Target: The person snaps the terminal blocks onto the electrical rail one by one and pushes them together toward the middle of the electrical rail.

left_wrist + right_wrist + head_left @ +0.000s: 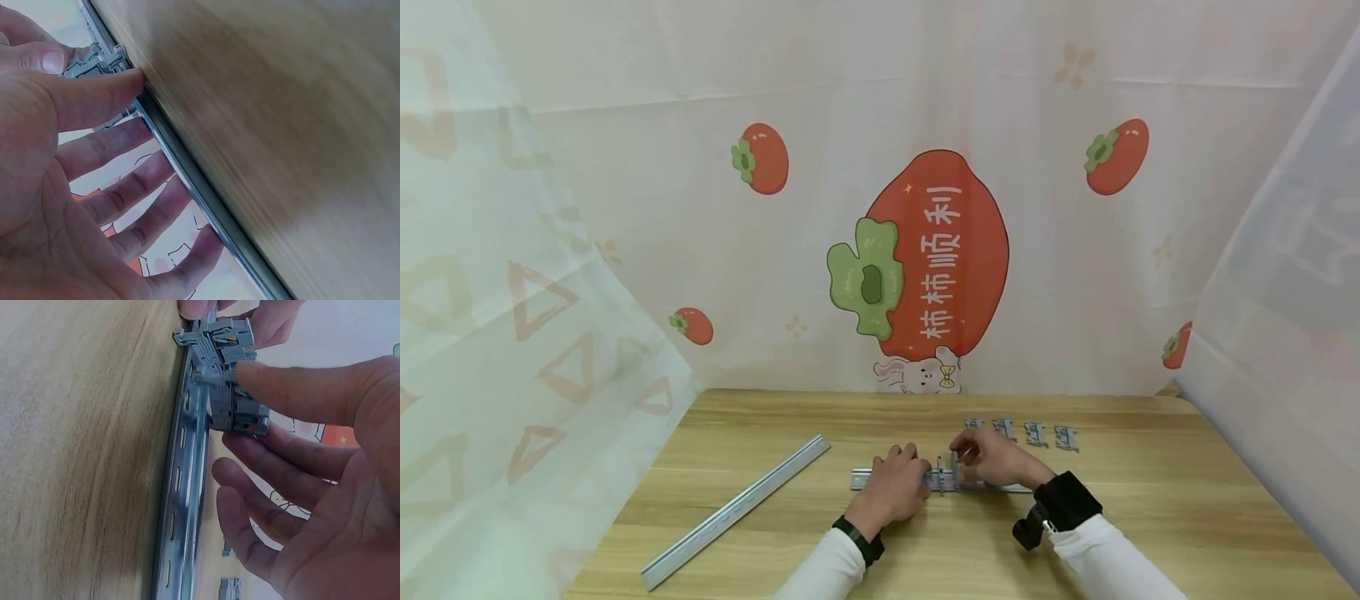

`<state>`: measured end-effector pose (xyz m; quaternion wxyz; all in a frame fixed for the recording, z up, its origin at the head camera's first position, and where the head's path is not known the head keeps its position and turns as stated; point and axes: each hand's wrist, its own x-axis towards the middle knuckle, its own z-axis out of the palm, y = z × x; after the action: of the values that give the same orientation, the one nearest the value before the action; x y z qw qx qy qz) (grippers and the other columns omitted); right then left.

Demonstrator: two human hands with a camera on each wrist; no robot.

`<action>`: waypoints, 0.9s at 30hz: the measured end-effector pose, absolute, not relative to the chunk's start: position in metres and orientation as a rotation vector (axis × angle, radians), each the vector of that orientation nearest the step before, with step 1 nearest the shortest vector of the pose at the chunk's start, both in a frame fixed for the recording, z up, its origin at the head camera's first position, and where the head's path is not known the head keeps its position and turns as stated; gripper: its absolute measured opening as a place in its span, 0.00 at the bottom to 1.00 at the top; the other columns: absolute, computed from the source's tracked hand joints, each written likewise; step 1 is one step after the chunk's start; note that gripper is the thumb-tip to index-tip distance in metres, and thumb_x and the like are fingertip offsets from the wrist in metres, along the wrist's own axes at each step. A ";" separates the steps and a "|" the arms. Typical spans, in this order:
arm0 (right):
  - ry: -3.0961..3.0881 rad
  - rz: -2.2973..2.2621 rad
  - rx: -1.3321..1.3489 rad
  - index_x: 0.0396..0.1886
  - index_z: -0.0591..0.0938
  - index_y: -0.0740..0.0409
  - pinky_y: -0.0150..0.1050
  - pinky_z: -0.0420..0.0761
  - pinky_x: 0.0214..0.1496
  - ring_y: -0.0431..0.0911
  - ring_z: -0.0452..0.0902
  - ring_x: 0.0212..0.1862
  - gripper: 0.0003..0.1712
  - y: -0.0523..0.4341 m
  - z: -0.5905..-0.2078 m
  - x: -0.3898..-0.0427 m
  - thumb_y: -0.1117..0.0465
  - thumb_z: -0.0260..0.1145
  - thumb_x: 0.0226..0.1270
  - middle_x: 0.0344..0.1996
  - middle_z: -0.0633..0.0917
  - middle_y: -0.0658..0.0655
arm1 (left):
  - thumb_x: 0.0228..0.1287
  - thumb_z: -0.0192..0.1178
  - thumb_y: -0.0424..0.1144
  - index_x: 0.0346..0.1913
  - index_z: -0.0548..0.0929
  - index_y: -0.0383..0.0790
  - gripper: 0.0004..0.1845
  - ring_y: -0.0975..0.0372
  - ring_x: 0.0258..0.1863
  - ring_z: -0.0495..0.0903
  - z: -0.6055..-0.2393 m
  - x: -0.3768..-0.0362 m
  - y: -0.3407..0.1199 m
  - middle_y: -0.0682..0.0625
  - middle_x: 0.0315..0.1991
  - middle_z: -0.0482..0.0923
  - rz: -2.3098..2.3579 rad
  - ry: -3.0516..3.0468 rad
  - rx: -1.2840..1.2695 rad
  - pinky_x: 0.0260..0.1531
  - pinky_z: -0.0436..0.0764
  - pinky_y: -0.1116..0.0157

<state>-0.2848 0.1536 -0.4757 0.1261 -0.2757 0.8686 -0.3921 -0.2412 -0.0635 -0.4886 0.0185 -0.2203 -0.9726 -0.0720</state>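
Fingers of both hands meeting over one short DIN rail (861, 479) lying on wooden worktop (1150, 517). Left hand (897, 483) resting on rail, fingers straight, fingertip pressed to gray terminal block (100, 62). Right hand (992, 458) pinching second terminal block (240, 409) on rail between thumb and forefinger, remaining fingers spread. One longer rail (737, 508) well apart, leftward. Four spare blocks (1021, 433) in row just beyond.

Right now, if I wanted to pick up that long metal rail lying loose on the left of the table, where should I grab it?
Probably mid-length, from above: the spare rail lies flat and diagonal on the table, so pinching its narrow long edges near the middle should keep it balanced.
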 end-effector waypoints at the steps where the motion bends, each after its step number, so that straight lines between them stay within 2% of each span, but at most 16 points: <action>1: 2.524 -1.136 -0.819 0.53 0.81 0.69 0.49 0.81 0.50 0.53 0.79 0.45 0.22 0.154 -0.475 -0.285 0.72 0.75 0.58 0.42 0.82 0.57 | 0.67 0.69 0.46 0.51 0.88 0.47 0.13 0.54 0.46 0.75 -0.488 -0.241 -0.064 0.50 0.42 0.76 -0.226 -3.018 -0.682 0.44 0.78 0.45; 14: 2.597 -1.024 -0.875 0.47 0.83 0.65 0.50 0.80 0.48 0.51 0.78 0.44 0.23 0.148 -0.472 -0.280 0.68 0.80 0.51 0.39 0.83 0.54 | 0.64 0.71 0.44 0.45 0.90 0.47 0.10 0.54 0.42 0.76 -0.489 -0.240 -0.063 0.52 0.38 0.76 -0.281 -2.989 -0.680 0.39 0.79 0.45; 27: 2.717 -0.932 -0.858 0.46 0.86 0.60 0.48 0.80 0.48 0.48 0.80 0.45 0.23 0.148 -0.477 -0.279 0.64 0.83 0.48 0.38 0.84 0.48 | 0.64 0.70 0.43 0.41 0.91 0.47 0.06 0.55 0.40 0.75 -0.487 -0.239 -0.061 0.53 0.37 0.75 -0.238 -2.963 -0.675 0.36 0.80 0.47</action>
<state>-0.2795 0.1477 -0.4775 0.0717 -0.2856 0.9040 -0.3099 -0.2391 -0.0608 -0.4867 0.0469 -0.2213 -0.9710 -0.0779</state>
